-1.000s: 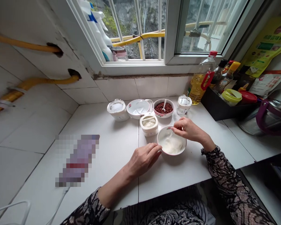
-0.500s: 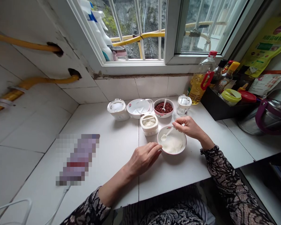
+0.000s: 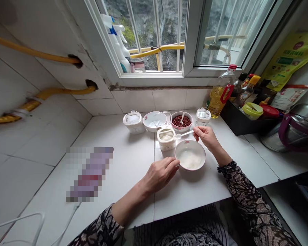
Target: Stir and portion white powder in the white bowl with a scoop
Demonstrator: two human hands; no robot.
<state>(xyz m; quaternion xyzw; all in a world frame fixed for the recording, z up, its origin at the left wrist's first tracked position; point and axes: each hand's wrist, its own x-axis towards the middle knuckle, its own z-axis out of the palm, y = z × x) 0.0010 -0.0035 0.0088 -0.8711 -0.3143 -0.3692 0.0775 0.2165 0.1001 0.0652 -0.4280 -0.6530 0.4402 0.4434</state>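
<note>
My right hand (image 3: 204,137) pinches the handle of a small white spoon (image 3: 178,137), whose bowl is at the right rim of an open white container (image 3: 166,144) of pale powder. Below the spoon sits a white bowl (image 3: 190,155) with white powder in its bottom. The fingers of my left hand (image 3: 162,173) close on this bowl's left rim. Behind stand a bowl of red beans (image 3: 181,121) with another white spoon in it, a white bowl with a clear lid (image 3: 154,121), a lidded white container (image 3: 134,123) and a small clear jar (image 3: 203,117).
An oil bottle (image 3: 219,94) stands at the back right, beside a black box (image 3: 237,119) of sauce bottles and a steel pot (image 3: 297,128) with a purple handle. A blurred-out object (image 3: 91,176) with a white cable lies on the left of the counter.
My right hand has lifted the spoon out of the powder bowl and brought it up to the open container. My left hand stays at the bowl's rim. The camera view has shifted slightly.
</note>
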